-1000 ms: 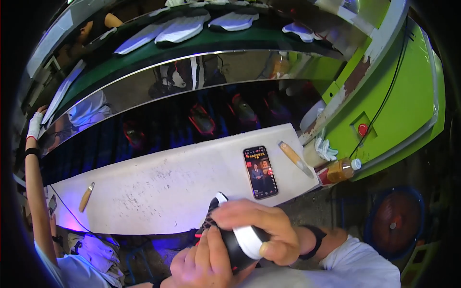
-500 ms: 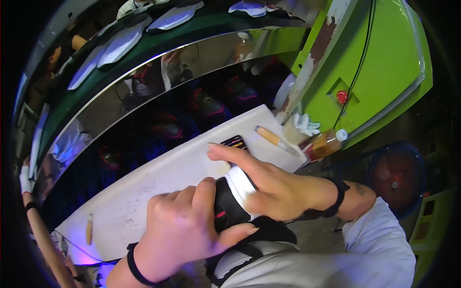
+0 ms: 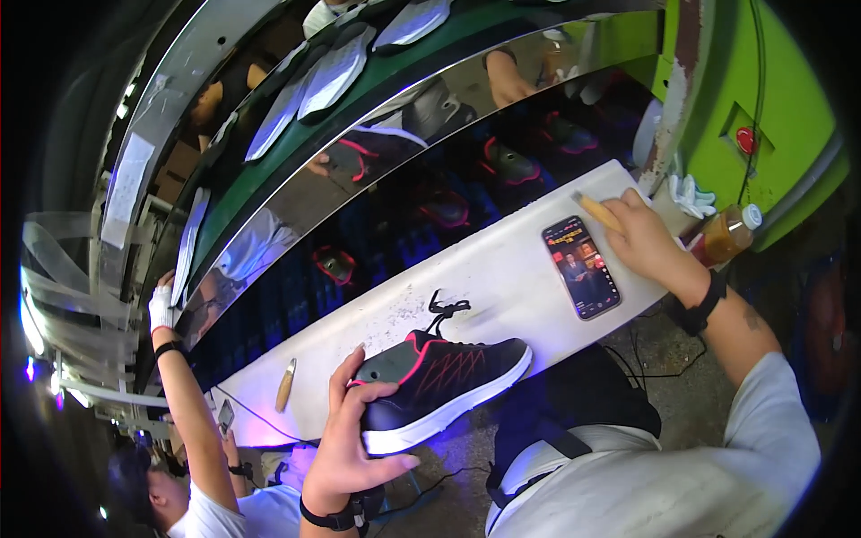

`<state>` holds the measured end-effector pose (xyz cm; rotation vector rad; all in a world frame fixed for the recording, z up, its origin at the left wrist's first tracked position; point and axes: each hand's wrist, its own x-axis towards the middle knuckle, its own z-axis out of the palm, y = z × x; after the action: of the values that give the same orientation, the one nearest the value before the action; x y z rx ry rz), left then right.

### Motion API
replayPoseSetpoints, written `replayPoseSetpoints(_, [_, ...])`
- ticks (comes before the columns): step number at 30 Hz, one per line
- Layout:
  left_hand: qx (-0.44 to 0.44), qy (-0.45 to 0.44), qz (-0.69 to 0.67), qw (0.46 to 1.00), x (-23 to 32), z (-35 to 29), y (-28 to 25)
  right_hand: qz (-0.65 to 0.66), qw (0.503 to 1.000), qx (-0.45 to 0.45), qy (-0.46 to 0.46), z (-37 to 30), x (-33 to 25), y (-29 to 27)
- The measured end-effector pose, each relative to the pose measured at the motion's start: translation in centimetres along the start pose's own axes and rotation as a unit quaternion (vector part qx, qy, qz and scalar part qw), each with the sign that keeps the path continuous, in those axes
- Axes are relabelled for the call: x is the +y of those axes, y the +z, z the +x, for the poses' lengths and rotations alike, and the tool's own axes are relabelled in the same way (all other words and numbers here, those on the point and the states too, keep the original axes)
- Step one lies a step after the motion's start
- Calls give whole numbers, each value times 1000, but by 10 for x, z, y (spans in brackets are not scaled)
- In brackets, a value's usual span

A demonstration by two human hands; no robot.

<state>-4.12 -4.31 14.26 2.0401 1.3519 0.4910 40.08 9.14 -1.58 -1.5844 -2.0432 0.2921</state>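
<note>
My left hand (image 3: 345,439) grips the heel of a sneaker (image 3: 444,381), thumb below and fingers over the collar. Its upper is black with red edging and red crossed stitching; the sole is white. The toe points right, and black laces (image 3: 446,309) stick out above it onto the white ledge (image 3: 502,300). At the ledge's right end, my right hand (image 3: 650,238) is closed on a wooden-handled knife (image 3: 599,213); the fingers hide part of it. A lit phone (image 3: 581,269) lies beside that hand.
Another wooden-handled knife (image 3: 285,386) lies on the ledge's left. Beyond, several shoes (image 3: 511,163) sit in a dark channel, below a green belt (image 3: 242,175) carrying insole-shaped pieces. A bottle (image 3: 722,235) and glove (image 3: 691,195) are at right. A co-worker's arm (image 3: 184,377) reaches up at left.
My hands have separated. The left now holds the sneaker side-on above the ledge's near edge; the right has let go of it and taken the knife. The view has shifted left.
</note>
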Motion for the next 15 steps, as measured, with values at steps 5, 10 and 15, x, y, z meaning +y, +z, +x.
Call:
replayPoseSetpoints(5, [4, -7, 70, 997, 19, 10, 3, 834, 539, -96, 64, 27, -197, -8])
replayPoseSetpoints(10, [-23, 61, 164, 984, 45, 32, 1, 956, 234, -103, 144, 18, -279, 30])
replayPoseSetpoints(15, [-15, 43, 173, 984, 24, 34, -1, 941, 214, -218, 149, 29, -268, 50])
